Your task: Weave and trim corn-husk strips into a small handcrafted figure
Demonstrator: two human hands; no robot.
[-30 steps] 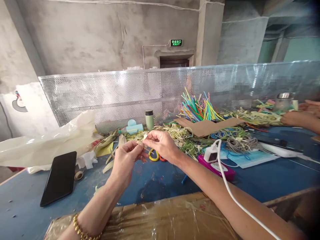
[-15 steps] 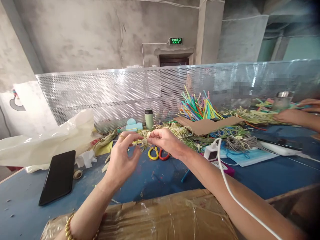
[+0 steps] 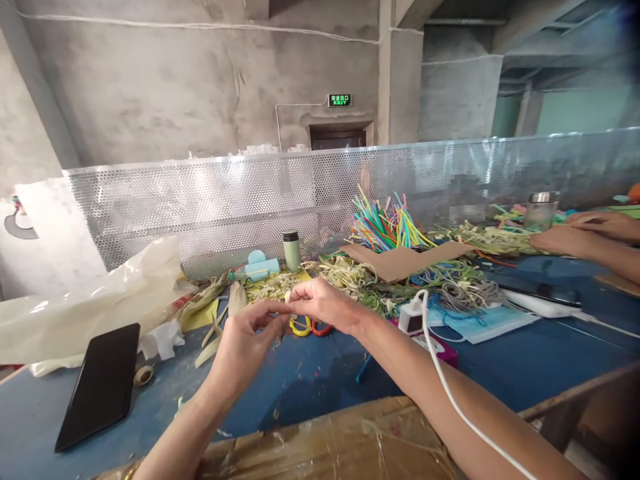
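Note:
My left hand (image 3: pixel 253 337) and my right hand (image 3: pixel 323 305) meet fingertip to fingertip above the blue table. A small pale strip (image 3: pixel 287 296), looking like dried plant husk, sticks up from my right fingertips; most of it is hidden. My left thumb and index finger are pinched close, and what lies between them is too small to make out. Just beyond and below the fingers are looped handles, one yellow (image 3: pixel 301 328) and one red (image 3: pixel 321 329), probably of scissors. Loose pale husk pieces (image 3: pixel 273 287) lie behind my hands.
A black phone (image 3: pixel 100 387) and a tape roll (image 3: pixel 143 376) lie left. Behind stand a green bottle (image 3: pixel 291 252) and colourful pipe cleaners (image 3: pixel 387 223) by cardboard (image 3: pixel 395 263). A white cable (image 3: pixel 440 373) crosses my right forearm. A co-worker's hands (image 3: pixel 565 239) are far right.
My left hand's fingers have closed from a wider spread and come up against my right fingertips. The view has tilted up and swung slightly right, so the table things sit lower and further left.

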